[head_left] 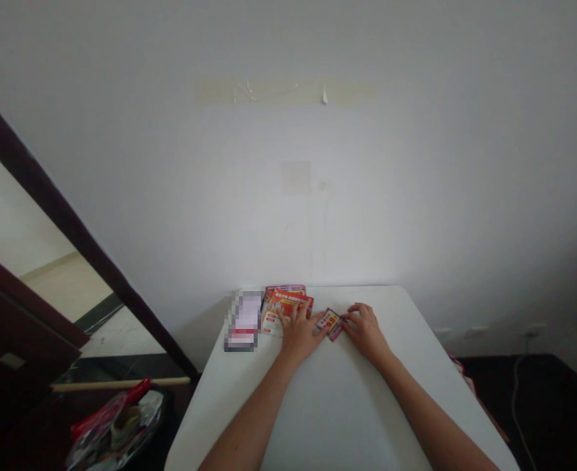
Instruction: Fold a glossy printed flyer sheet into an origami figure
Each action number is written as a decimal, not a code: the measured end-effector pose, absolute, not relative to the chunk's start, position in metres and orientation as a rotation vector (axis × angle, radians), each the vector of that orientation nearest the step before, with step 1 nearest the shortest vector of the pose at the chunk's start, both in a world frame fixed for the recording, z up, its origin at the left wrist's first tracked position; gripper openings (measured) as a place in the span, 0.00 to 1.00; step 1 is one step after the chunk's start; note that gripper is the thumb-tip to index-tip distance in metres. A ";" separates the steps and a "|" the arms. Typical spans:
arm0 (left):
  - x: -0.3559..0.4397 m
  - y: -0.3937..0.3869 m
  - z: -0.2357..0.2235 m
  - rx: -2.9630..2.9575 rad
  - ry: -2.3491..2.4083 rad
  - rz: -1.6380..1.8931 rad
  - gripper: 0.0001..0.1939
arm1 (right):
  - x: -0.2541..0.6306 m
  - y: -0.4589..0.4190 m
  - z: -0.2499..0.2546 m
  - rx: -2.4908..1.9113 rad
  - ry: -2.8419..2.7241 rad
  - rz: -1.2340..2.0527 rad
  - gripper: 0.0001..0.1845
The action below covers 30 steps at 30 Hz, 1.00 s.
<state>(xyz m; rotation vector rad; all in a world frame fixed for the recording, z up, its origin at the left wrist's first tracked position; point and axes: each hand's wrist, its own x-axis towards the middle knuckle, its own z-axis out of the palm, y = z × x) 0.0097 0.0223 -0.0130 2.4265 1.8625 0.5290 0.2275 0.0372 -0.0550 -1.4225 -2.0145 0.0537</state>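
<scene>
A small folded flyer [331, 324], printed in yellow, red and purple with large numerals, lies at an angle on the white table [337, 412]. My right hand [367, 333] pinches its right edge between thumb and fingertips. From the other side, the thumb of my left hand [298, 333] reaches to the flyer's left edge. The left fingers are spread and rest on a red and white flyer [281, 307]. Behind that one, the top of another printed flyer [286, 288] pokes out, mostly covered.
Left of the flyers lies a pixelated rectangular object [243, 320]. The table's far edge meets a white wall [416, 163]. On the floor at lower left stands a bin [163, 405] lined with a bag of rubbish. A cable [514, 392] hangs at the right.
</scene>
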 end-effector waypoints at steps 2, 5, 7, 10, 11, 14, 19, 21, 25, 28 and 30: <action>0.011 0.021 -0.011 2.408 1.871 0.511 0.24 | 0.228 0.037 -0.055 -1.403 -2.004 0.070 0.13; 0.011 0.021 -0.010 2.403 1.869 0.497 0.25 | 0.230 0.039 -0.055 -1.362 -1.978 0.100 0.13; 0.010 0.021 -0.011 2.402 1.866 0.483 0.27 | 0.231 0.039 -0.056 -1.335 -1.967 0.139 0.14; 0.009 0.023 -0.013 2.397 1.862 0.468 0.28 | 0.233 0.039 -0.056 -1.318 -1.964 0.201 0.16; 0.009 0.024 -0.014 2.399 1.859 0.471 0.28 | 0.234 0.039 -0.056 -1.317 -1.964 0.214 0.16; 0.008 0.024 -0.017 2.411 1.846 0.496 0.29 | 0.234 0.039 -0.055 -1.311 -1.954 0.232 0.15; 0.009 0.024 -0.017 2.413 1.839 0.501 0.29 | 0.233 0.039 -0.054 -1.296 -1.943 0.241 0.14; 0.009 0.023 -0.016 2.414 1.833 0.499 0.29 | 0.233 0.039 -0.053 -1.297 -1.934 0.239 0.14; 0.009 0.023 -0.016 2.422 1.818 0.512 0.28 | 0.231 0.039 -0.052 -1.295 -1.933 0.236 0.15; 0.009 0.022 -0.016 2.414 1.808 0.507 0.28 | 0.230 0.039 -0.052 -1.309 -1.942 0.237 0.15; 0.009 0.022 -0.016 2.413 1.800 0.504 0.28 | 0.230 0.039 -0.052 -1.327 -1.945 0.240 0.14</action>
